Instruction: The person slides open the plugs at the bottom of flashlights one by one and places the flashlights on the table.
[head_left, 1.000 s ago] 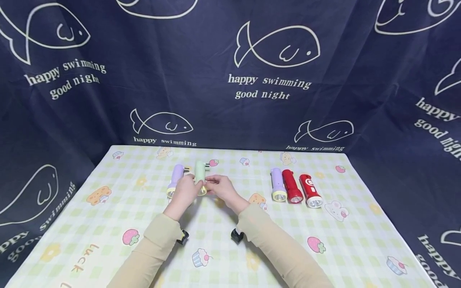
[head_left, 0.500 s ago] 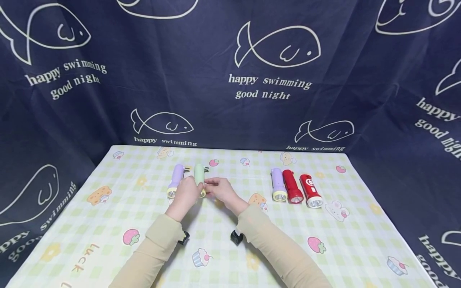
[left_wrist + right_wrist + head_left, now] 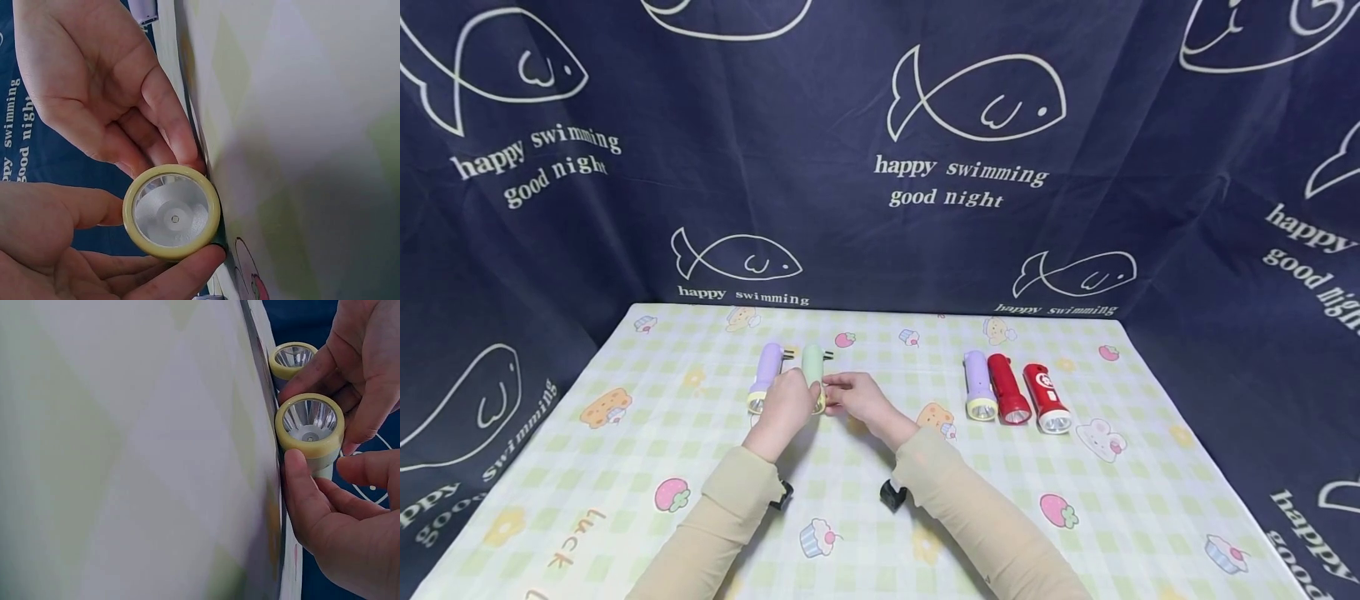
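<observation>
In the head view, a pale green flashlight (image 3: 812,364) with a yellow head lies on the table, its two plug prongs jutting right. My left hand (image 3: 786,408) holds it near its head; the left wrist view puts the yellow-rimmed lens (image 3: 175,215) between thumb and fingers. From the other side, my right hand (image 3: 867,404) has its thumb and fingertips around the same head, as the right wrist view also shows (image 3: 356,515). Left of it and slightly apart lies a purple flashlight (image 3: 767,371), also with prongs to the right. My left hand partly covers the green one.
On the right side of the table a second purple flashlight (image 3: 979,379), a red flashlight (image 3: 1007,385) and a red-and-white flashlight (image 3: 1047,396) lie in a row. A checked cloth (image 3: 700,467) covers the table; a dark blue curtain (image 3: 850,125) hangs behind it.
The green flashlight has slid slightly left and towards me, closer to the purple one, with both hands on it. The other flashlights have stayed in place.
</observation>
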{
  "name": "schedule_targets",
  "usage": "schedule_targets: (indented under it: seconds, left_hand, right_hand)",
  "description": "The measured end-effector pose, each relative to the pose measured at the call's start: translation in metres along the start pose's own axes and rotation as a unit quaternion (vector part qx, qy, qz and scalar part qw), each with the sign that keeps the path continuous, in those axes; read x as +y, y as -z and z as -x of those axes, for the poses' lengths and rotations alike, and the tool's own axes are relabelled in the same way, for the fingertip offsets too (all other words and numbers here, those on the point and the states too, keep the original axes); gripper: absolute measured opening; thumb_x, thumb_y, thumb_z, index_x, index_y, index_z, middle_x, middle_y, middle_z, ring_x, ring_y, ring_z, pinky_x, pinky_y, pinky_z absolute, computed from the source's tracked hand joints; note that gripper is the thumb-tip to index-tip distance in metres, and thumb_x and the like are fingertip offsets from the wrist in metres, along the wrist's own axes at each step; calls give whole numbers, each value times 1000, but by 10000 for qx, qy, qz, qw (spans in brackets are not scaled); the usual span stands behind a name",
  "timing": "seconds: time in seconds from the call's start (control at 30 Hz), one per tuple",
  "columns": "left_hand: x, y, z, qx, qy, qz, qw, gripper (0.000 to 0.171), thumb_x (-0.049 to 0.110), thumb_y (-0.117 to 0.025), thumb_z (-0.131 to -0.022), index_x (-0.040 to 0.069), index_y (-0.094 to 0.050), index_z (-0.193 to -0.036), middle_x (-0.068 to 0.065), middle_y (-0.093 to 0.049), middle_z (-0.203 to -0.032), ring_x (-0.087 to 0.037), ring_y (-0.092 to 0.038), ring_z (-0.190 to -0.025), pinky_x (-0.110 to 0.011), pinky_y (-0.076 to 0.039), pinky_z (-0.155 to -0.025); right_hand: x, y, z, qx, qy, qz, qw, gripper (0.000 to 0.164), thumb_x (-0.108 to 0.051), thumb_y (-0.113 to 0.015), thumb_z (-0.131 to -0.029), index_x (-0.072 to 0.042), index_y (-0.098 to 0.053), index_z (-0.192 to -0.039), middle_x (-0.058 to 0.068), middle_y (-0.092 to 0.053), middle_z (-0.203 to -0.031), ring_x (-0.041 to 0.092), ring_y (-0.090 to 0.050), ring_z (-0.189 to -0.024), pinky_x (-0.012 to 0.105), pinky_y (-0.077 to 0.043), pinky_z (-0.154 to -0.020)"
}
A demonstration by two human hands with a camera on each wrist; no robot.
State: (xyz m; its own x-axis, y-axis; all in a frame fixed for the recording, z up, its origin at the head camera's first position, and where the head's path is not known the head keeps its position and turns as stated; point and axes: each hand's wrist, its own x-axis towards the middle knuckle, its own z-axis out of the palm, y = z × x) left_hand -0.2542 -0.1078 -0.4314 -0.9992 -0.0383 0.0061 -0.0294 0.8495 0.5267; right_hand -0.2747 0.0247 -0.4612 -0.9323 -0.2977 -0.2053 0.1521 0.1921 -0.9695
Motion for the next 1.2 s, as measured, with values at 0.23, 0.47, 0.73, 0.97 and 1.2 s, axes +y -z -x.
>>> schedule_targets:
  seconds: [0.23,0.47,0.73,0.97,1.2]
  left_hand:
    - [1,2,0,1,20,-110,9999,28,21,-57,-90,-3,-57,-76,-14,-58,-68,-23,-55,-55,-33,-47,-47]
    - [2,6,-1,-172,54,-241,9995,29,23,-59,-91,-2,-59,-77,-13,-59,-70,-22,-56,-57,-31,-49,-51]
    - [15,15,1,169,-500,-486,9974,33,24,-62,-89,-9,-62,-92,-21,-65,-81,-31,-64,-72,-41,-55,-69]
    - [33,17,3,296,-791,-301,9960,47,26,-62,-90,-10,-56,-119,-27,-64,-107,-40,-62,-99,-46,-52,-87]
    - [50,19,2,415,-1037,-47,9937,48,28,-62,-89,-5,-56,-123,-23,-66,-106,-37,-62,-100,-45,-51,-87]
  right_hand:
    - [-3,3,4,-149,1,51,9999,34,1,-54,-91,8,-55,-124,22,-66,-108,24,-67,-84,29,-57,-77]
    - [-9,9,10,-321,5,425,9986,35,-4,-56,-92,6,-54,-126,22,-64,-113,31,-66,-95,31,-56,-83]
    - [-23,30,19,-568,374,868,9939,38,-4,-55,-92,8,-52,-128,28,-60,-117,39,-64,-98,37,-56,-83]
    - [-34,53,26,-538,539,1482,9860,38,-9,-56,-91,3,-55,-127,22,-63,-115,37,-64,-99,38,-55,-85]
    - [-45,78,34,-363,712,2035,9758,36,-15,-58,-92,-2,-58,-125,16,-65,-112,31,-64,-99,38,-56,-82]
